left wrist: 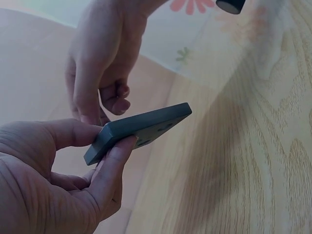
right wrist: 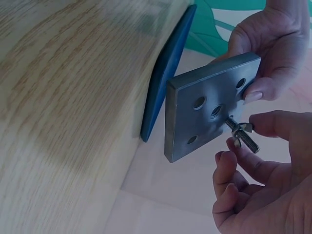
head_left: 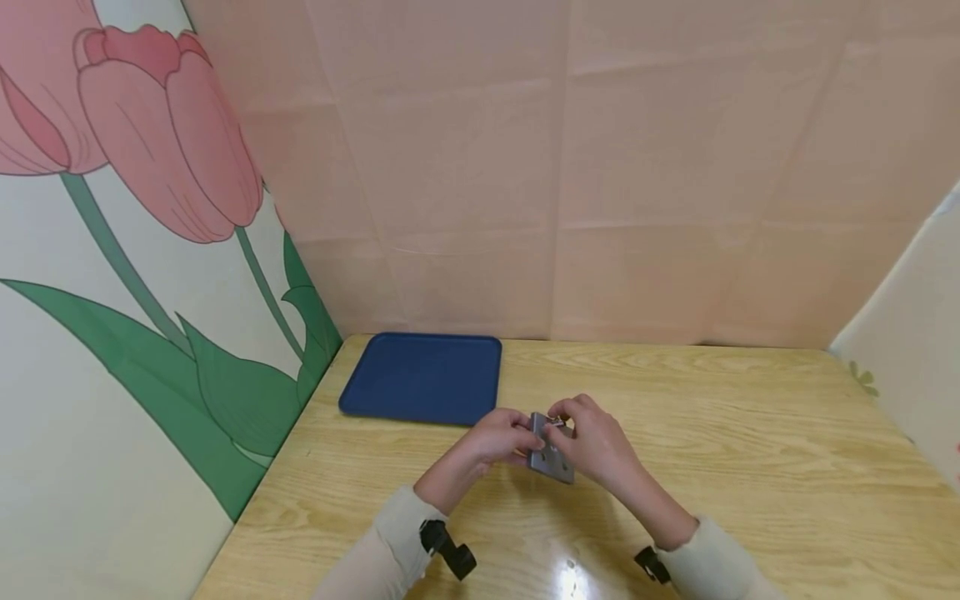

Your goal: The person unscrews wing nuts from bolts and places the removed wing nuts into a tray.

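Above the table, my left hand (head_left: 501,435) pinches one edge of a square grey metal plate (right wrist: 183,122) between thumb and fingers. The plate is tilted, and several round holes pierce its face; the one near the middle looks threaded. My right hand (head_left: 600,442) pinches a wing nut (right wrist: 237,131) by its wing, with thumb and finger. A threaded bolt (right wrist: 251,143) runs through the wing nut. Its far end meets or nearly meets the plate's face beside the middle hole; whether it sits in a hole I cannot tell. In the left wrist view the wing nut is hidden.
A blue tray (head_left: 420,379) lies at the back left of the wooden table (head_left: 750,450), behind my left hand. A plain pinkish sheet (head_left: 465,167) hangs along the back edge. A tulip-patterned sheet (head_left: 165,150) stands on the left.
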Action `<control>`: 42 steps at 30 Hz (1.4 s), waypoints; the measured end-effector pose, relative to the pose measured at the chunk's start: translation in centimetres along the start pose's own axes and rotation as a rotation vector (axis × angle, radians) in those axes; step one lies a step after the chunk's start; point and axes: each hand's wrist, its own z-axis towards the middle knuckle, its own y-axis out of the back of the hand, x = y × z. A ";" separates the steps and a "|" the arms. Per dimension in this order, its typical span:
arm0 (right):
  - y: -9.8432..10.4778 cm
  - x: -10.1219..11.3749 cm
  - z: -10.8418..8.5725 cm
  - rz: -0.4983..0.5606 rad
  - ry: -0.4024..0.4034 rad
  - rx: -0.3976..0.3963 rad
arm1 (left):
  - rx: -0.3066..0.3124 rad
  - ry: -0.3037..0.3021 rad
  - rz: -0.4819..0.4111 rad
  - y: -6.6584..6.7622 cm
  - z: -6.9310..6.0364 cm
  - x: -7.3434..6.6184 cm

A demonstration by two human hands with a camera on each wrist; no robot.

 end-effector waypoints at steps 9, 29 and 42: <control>0.1 0.0 -0.1 -0.003 -0.001 0.000 | 0.007 0.010 -0.004 0.1 0.3 0.2; 0.3 0.5 -0.2 0.031 0.040 0.020 | 0.005 0.002 -0.013 0.0 0.3 0.2; 0.6 0.2 0.0 -0.006 -0.014 0.007 | 0.005 0.008 -0.001 -0.2 0.3 0.0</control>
